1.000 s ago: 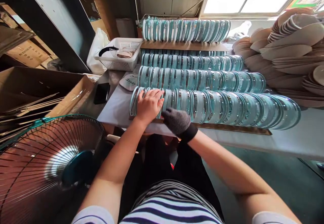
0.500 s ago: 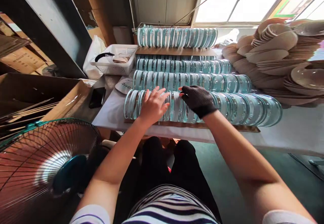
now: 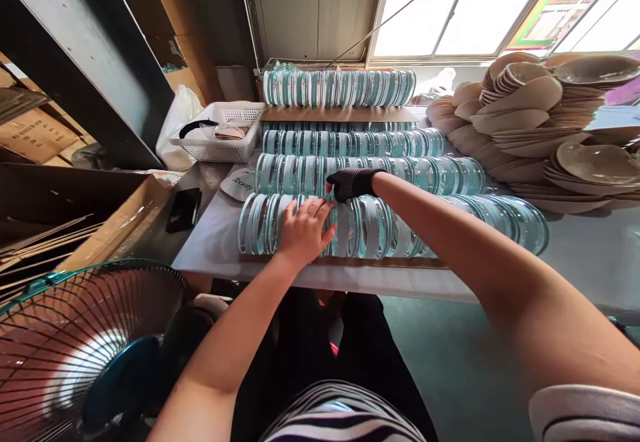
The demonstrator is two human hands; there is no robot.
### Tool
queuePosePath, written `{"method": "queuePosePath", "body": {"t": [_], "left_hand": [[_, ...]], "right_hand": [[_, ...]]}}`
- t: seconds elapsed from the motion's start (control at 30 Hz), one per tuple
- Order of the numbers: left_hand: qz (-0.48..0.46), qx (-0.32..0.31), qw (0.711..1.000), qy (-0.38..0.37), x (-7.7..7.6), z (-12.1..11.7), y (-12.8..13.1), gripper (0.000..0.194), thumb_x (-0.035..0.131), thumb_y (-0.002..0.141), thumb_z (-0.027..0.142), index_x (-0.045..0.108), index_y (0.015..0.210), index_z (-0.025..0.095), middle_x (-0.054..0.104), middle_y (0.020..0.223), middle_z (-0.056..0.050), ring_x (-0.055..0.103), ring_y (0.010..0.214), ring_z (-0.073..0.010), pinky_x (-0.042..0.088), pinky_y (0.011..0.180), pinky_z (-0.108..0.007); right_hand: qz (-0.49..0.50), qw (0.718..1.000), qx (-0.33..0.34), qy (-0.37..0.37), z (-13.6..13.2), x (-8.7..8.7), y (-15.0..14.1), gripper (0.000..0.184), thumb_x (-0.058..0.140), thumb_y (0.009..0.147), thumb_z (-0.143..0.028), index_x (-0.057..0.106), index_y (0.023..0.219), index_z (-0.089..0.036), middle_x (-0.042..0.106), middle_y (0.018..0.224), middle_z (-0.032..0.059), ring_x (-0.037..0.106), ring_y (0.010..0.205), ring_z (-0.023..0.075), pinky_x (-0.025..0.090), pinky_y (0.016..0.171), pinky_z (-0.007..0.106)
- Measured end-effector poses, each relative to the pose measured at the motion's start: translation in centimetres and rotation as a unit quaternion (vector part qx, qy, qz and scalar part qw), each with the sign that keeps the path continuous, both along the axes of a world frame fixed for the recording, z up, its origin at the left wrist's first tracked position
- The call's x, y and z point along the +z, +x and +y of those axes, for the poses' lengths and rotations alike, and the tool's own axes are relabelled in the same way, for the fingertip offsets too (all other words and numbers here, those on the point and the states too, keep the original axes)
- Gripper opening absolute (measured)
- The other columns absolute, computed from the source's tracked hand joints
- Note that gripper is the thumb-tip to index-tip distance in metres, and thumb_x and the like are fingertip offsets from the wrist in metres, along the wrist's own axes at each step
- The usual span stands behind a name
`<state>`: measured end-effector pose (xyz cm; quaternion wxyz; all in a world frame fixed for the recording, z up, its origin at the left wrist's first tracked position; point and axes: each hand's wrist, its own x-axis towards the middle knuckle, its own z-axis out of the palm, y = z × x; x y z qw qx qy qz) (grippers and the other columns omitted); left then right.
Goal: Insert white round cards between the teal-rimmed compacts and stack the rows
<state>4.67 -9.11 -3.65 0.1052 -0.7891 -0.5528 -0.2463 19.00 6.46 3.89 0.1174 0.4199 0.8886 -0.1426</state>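
A front row of clear, teal-edged round bands [image 3: 370,229], standing on edge side by side, runs along the table's near side. My left hand [image 3: 304,232] is bare and rests on top of this row, left of its middle, fingers stretched out. Just beyond its fingertips is my right hand [image 3: 347,185], in a dark fingertip-less glove. Its fingers are curled down and pinched at the far upper edge of the front row. What lies between them is hidden. Behind stands a second row of similar bands [image 3: 300,173].
More band rows [image 3: 340,89] stand behind, the farthest on cardboard [image 3: 340,115]. Stacked beige oval pieces [image 3: 525,122] fill the right. At left are a white basket [image 3: 220,152], a printed pad [image 3: 237,185], a phone [image 3: 184,210], an open carton [image 3: 125,209] and a caged fan [image 3: 100,362].
My right hand has moved left and away from me, from the front row's top to beside my left fingertips. My left hand stays on the row, its fingers closer together.
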Motion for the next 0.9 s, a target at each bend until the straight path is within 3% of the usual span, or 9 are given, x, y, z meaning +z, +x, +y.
{"method": "queuePosePath", "body": {"t": [0.13, 0.27, 0.37, 0.5, 0.63, 0.73, 0.9], "left_hand": [[-0.003, 0.001, 1.0, 0.001, -0.2, 0.1, 0.0, 0.048, 0.041, 0.096, 0.043, 0.05, 0.139, 0.025, 0.055, 0.142, -0.009, 0.046, 0.134, -0.0268, 0.022, 0.117, -0.053], [0.007, 0.0, 1.0, 0.002, -0.2, 0.1, -0.1, 0.048, 0.038, 0.097, 0.043, 0.049, 0.14, 0.024, 0.054, 0.142, -0.009, 0.046, 0.133, -0.0261, 0.022, 0.116, -0.053], [0.011, 0.003, 1.0, 0.005, -0.1, 0.1, -0.1, 0.047, 0.039, 0.097, 0.043, 0.05, 0.139, 0.024, 0.055, 0.141, -0.009, 0.047, 0.132, -0.0259, 0.022, 0.116, -0.052], [0.015, 0.004, 1.0, 0.001, 0.0, 0.2, -0.1, 0.046, 0.04, 0.097, 0.041, 0.05, 0.138, 0.025, 0.056, 0.14, -0.009, 0.048, 0.131, -0.0257, 0.023, 0.116, -0.052], [0.009, 0.014, 1.0, -0.007, 0.1, 0.2, -0.1, 0.045, 0.041, 0.096, 0.042, 0.051, 0.138, 0.026, 0.057, 0.14, -0.008, 0.049, 0.13, -0.0256, 0.022, 0.116, -0.051], [0.005, 0.016, 1.0, -0.015, 0.2, 0.3, -0.1, 0.045, 0.041, 0.096, 0.044, 0.052, 0.137, 0.028, 0.056, 0.14, -0.007, 0.048, 0.13, -0.0253, 0.021, 0.117, -0.05], [0.002, 0.015, 1.0, -0.015, 0.1, 0.3, -0.1, 0.047, 0.04, 0.097, 0.046, 0.05, 0.138, 0.027, 0.056, 0.141, -0.007, 0.048, 0.131, -0.0252, 0.021, 0.117, -0.05]], "right_hand": [[-0.008, 1.0, -0.015, -0.012, -0.8, 0.4, -0.2, 0.038, 0.058, 0.077, -0.01, 0.069, 0.114, -0.011, 0.072, 0.099, 0.0064, 0.061, 0.077, 0.0109, 0.046, 0.068, 0.02], [-0.052, 0.997, -0.036, -0.045, -0.8, 0.9, -0.8, 0.035, 0.061, 0.077, -0.016, 0.07, 0.11, -0.009, 0.071, 0.084, 0.0057, 0.058, 0.064, 0.0113, 0.047, 0.063, 0.025], [-0.064, 0.996, -0.037, -0.04, -1.0, 1.1, -1.3, 0.032, 0.059, 0.078, -0.016, 0.071, 0.107, -0.008, 0.071, 0.082, 0.0076, 0.06, 0.065, 0.0141, 0.048, 0.066, 0.028], [-0.084, 0.994, 0.008, 0.074, -2.2, 1.7, -1.6, 0.031, 0.06, 0.074, -0.012, 0.073, 0.102, -0.006, 0.072, 0.096, 0.0139, 0.065, 0.087, 0.0224, 0.047, 0.077, 0.031], [-0.021, 0.987, 0.038, 0.154, -5.3, 1.8, 0.2, 0.028, 0.056, 0.079, -0.012, 0.074, 0.1, -0.011, 0.073, 0.098, 0.0104, 0.066, 0.09, 0.0202, 0.045, 0.074, 0.026], [0.059, 0.981, 0.015, 0.184, -9.8, -0.3, 2.0, 0.03, 0.048, 0.088, -0.019, 0.073, 0.104, -0.013, 0.073, 0.1, 0.0108, 0.066, 0.09, 0.0202, 0.045, 0.074, 0.027], [0.031, 0.987, 0.006, 0.155, -17.9, -8.4, 2.8, 0.045, 0.03, 0.097, -0.021, 0.065, 0.125, -0.021, 0.067, 0.121, 0.0135, 0.066, 0.093, 0.0245, 0.051, 0.075, 0.037]]}}
